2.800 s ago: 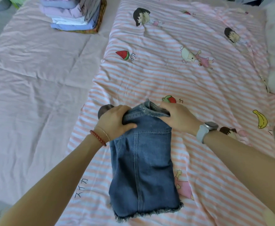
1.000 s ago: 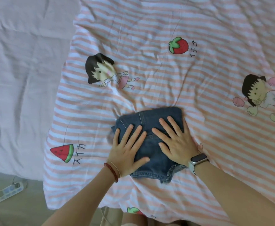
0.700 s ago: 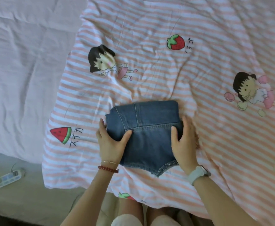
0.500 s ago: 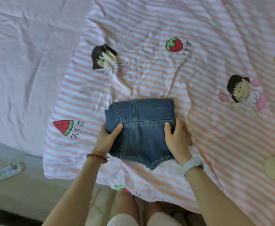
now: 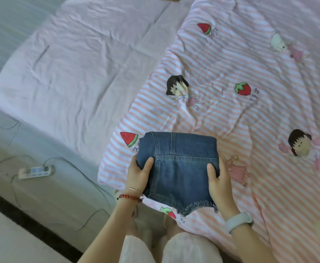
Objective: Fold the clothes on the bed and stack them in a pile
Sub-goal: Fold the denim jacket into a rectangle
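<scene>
A folded blue denim garment [image 5: 178, 168] with a frayed hem is held a little above the near edge of the striped cartoon blanket [image 5: 240, 118]. My left hand [image 5: 139, 174] grips its left side, thumb on top and fingers underneath. On the other side my right hand [image 5: 219, 182] grips it the same way. The pile of folded clothes is out of view.
The pink bed sheet [image 5: 75, 73] stretches to the left and back. Beside the bed, a white power strip [image 5: 35, 170] with cables lies on the grey floor. My knees show below the blanket's edge.
The denim was folded in half and pressed flat, then both hands took it by its sides. It is now lifted off the blanket and my view has swung left.
</scene>
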A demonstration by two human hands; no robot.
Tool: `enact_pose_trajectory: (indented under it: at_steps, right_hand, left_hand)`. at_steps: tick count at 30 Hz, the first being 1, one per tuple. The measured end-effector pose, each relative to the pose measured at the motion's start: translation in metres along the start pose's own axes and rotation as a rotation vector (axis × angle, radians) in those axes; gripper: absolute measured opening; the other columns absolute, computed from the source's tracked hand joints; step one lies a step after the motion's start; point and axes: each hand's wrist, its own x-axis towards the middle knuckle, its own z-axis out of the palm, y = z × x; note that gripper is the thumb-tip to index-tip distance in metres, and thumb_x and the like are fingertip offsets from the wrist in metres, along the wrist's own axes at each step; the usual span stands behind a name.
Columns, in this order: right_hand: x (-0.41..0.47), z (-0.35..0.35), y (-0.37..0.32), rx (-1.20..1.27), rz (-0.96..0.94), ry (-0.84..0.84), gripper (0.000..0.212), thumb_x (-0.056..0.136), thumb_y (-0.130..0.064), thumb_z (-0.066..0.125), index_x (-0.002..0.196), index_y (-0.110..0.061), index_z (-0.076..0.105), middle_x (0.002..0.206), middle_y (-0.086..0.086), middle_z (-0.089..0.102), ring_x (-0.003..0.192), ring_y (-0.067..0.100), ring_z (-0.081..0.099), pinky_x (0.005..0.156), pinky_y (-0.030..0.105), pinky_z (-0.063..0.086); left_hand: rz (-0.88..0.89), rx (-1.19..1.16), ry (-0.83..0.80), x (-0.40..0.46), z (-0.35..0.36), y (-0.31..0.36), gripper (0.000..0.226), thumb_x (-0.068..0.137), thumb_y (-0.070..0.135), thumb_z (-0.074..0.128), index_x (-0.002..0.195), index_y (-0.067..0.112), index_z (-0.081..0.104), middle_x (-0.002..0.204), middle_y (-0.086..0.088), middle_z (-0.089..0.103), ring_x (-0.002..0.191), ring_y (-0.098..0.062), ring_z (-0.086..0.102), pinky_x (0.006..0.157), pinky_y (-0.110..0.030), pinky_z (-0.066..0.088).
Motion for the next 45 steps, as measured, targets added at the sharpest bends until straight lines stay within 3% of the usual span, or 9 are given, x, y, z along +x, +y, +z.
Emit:
enact_pose_trajectory:
  at_steps: [4,7,12,15,19,25,35,40,45]
  right_hand:
    - [-0.018,0.071,-0.044,-0.022,-0.035,-0.075,0.043,0.096,-0.016,0.046,0.138,-0.015,0.036,0.124,-0.009,0.05,0.107,-0.004,0.047,0.087,0.006,0.033]
    - [-0.028,0.139,-0.079,-0.029,-0.089,-0.143,0.038,0.095,-0.012,0.047,0.133,-0.011,0.039,0.105,-0.023,0.049,0.089,-0.024,0.048,0.07,-0.005,0.033]
    - [-0.058,0.282,-0.154,-0.082,-0.202,-0.258,0.03,0.095,-0.012,0.047,0.123,-0.022,0.045,0.108,-0.017,0.051,0.097,-0.006,0.047,0.074,-0.003,0.032]
    - [-0.068,0.334,-0.184,-0.068,-0.206,-0.329,0.03,0.095,-0.016,0.048,0.124,-0.023,0.044,0.105,-0.024,0.05,0.093,-0.009,0.049,0.075,0.001,0.035]
    - [-0.075,0.433,-0.23,-0.097,-0.228,-0.416,0.029,0.094,-0.017,0.049,0.117,-0.033,0.041,0.101,-0.03,0.05,0.09,-0.023,0.049,0.071,0.0,0.037]
    - [-0.032,0.542,-0.293,-0.11,-0.226,-0.449,0.027,0.094,-0.022,0.049,0.118,-0.034,0.043,0.097,-0.029,0.053,0.087,-0.016,0.053,0.066,0.004,0.039]
    - [0.064,0.705,-0.42,-0.082,-0.284,-0.507,0.032,0.093,-0.017,0.049,0.125,-0.021,0.047,0.093,-0.028,0.053,0.083,-0.024,0.049,0.065,-0.003,0.036]
    - [0.098,0.77,-0.465,-0.055,-0.264,-0.488,0.032,0.094,-0.019,0.049,0.126,-0.021,0.046,0.096,-0.029,0.052,0.084,-0.023,0.05,0.067,0.001,0.037]
    - [0.141,0.843,-0.509,0.0,-0.223,-0.379,0.027,0.094,-0.021,0.048,0.12,-0.028,0.044,0.095,-0.025,0.055,0.082,-0.02,0.053,0.063,0.005,0.04]
  left_hand:
    - [-0.002,-0.054,0.118,0.003,-0.087,-0.001,0.036,0.088,0.024,0.062,0.119,0.009,0.051,0.102,0.003,0.06,0.098,-0.015,0.057,0.085,-0.029,0.044]
    - [-0.022,-0.094,0.192,0.012,-0.163,-0.009,0.04,0.088,0.028,0.061,0.122,0.01,0.051,0.107,0.0,0.062,0.1,-0.016,0.058,0.089,-0.032,0.046]
    - [-0.067,-0.186,0.311,0.044,-0.319,-0.03,0.036,0.087,0.03,0.062,0.117,0.013,0.055,0.099,0.006,0.062,0.093,-0.012,0.059,0.083,-0.029,0.046]
    - [-0.077,-0.215,0.342,0.058,-0.375,-0.028,0.015,0.086,0.029,0.064,0.097,0.025,0.055,0.09,0.014,0.061,0.088,-0.008,0.059,0.077,-0.026,0.046]
    - [-0.115,-0.242,0.431,0.094,-0.474,-0.031,0.014,0.084,0.034,0.065,0.084,0.029,0.052,0.088,0.01,0.061,0.082,-0.006,0.059,0.072,-0.026,0.047]
    - [-0.118,-0.248,0.512,0.174,-0.557,-0.009,0.025,0.085,0.033,0.064,0.102,0.015,0.056,0.089,0.01,0.062,0.085,-0.01,0.059,0.076,-0.026,0.047]
    - [-0.102,-0.202,0.636,0.327,-0.685,0.063,0.018,0.083,0.031,0.066,0.087,0.016,0.058,0.08,0.009,0.062,0.072,-0.006,0.056,0.062,-0.021,0.041]
    - [-0.097,-0.152,0.606,0.403,-0.74,0.091,0.022,0.083,0.033,0.066,0.091,0.014,0.057,0.078,0.011,0.06,0.07,-0.004,0.055,0.061,-0.02,0.041]
    - [-0.05,-0.106,0.483,0.504,-0.798,0.127,0.024,0.084,0.034,0.065,0.098,0.016,0.058,0.084,0.008,0.062,0.081,-0.013,0.059,0.074,-0.025,0.042]
